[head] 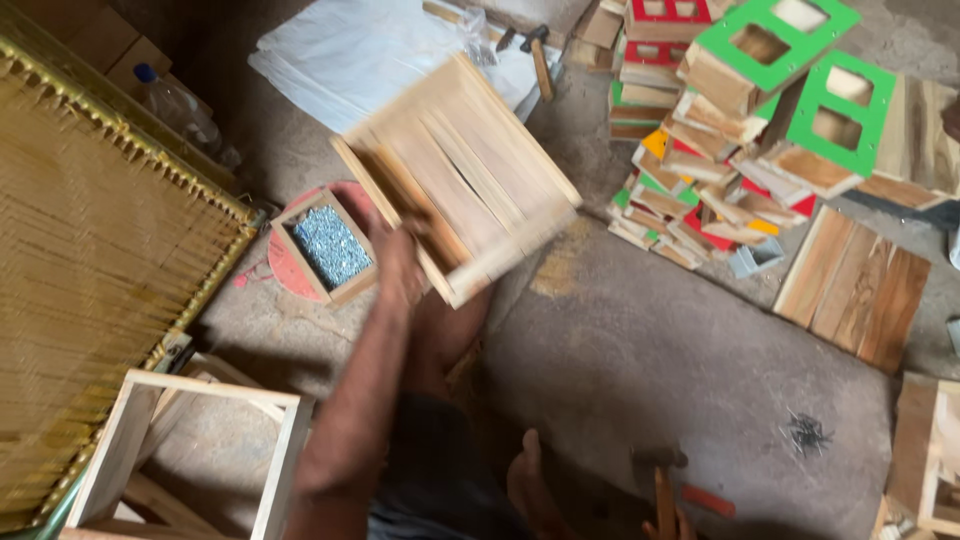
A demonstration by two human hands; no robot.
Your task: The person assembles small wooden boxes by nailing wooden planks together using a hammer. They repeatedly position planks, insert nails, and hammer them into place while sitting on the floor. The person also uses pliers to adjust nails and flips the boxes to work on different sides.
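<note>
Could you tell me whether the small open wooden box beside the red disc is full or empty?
Full: the small open wooden box holds a heap of small grey metal pieces nearly up to its rim.

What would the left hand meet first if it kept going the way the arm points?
Probably the white sheet on the floor beyond the slatted wooden panel that the left hand holds; depth is unclear.
</note>
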